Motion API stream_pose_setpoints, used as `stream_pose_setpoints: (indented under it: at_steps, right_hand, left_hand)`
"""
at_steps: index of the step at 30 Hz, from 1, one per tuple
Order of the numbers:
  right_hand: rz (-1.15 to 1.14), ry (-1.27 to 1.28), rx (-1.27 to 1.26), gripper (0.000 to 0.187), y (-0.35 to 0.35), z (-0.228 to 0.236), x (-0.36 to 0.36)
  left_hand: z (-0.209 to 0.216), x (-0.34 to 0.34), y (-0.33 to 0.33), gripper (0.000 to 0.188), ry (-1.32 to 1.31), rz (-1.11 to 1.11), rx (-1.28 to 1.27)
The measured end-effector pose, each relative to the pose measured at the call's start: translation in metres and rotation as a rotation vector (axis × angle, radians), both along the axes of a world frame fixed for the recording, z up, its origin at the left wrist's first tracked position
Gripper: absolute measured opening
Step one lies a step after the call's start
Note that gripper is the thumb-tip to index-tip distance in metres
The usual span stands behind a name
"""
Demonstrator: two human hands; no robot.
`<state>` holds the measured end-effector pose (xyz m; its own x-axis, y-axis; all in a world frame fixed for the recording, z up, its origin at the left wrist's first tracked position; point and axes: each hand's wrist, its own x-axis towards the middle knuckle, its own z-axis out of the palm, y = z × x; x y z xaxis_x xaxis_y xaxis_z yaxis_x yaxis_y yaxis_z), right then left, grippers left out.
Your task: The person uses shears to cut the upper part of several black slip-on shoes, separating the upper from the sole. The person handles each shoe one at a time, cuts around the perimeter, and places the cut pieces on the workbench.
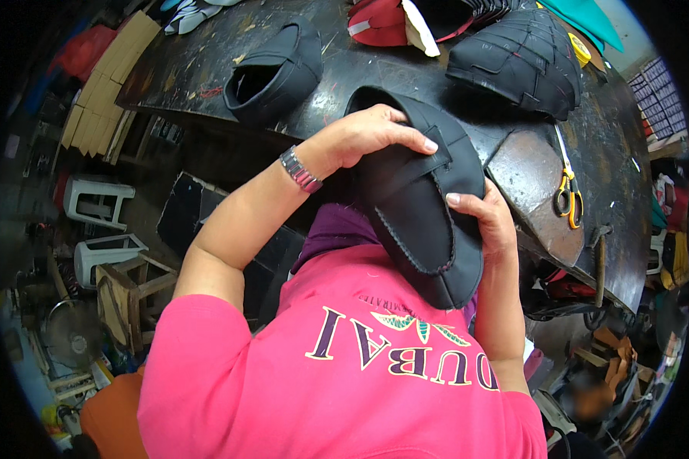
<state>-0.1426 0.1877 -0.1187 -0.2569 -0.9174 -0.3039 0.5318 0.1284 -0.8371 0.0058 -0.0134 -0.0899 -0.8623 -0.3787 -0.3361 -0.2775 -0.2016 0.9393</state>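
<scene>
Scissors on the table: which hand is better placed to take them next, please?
Right, probably: the right hand is nearer the scissors; the left hand is farther left. Both hold the black shoe upper, so the right should first let go.

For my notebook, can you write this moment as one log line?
left hand: holding black shoe near opening; right hand: holding its side; toe: toward pink shirt; table: scissors, another black shoe

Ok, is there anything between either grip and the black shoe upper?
Nothing visible: the left grip touches the black shoe upper directly, and the right grip touches its side, though the far side is hidden.
</scene>
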Motion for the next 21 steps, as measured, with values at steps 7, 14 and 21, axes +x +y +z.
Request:
stream_pose_setpoints:
  at_steps: [7,14,21]
  right_hand:
    - [-0.021,0.058,0.113,0.048,-0.012,-0.019,-0.013]
    - [-0.055,0.12,0.156,0.051,-0.011,-0.043,-0.013]
    - [-0.044,0.064,0.158,0.044,-0.003,-0.045,-0.013]
  left_hand:
    - [-0.019,-0.014,-0.003,0.047,-0.104,0.048,-0.07]
    - [-0.025,-0.021,-0.002,0.054,-0.156,-0.006,-0.078]
    - [-0.025,-0.024,0.005,0.046,-0.166,0.06,-0.032]
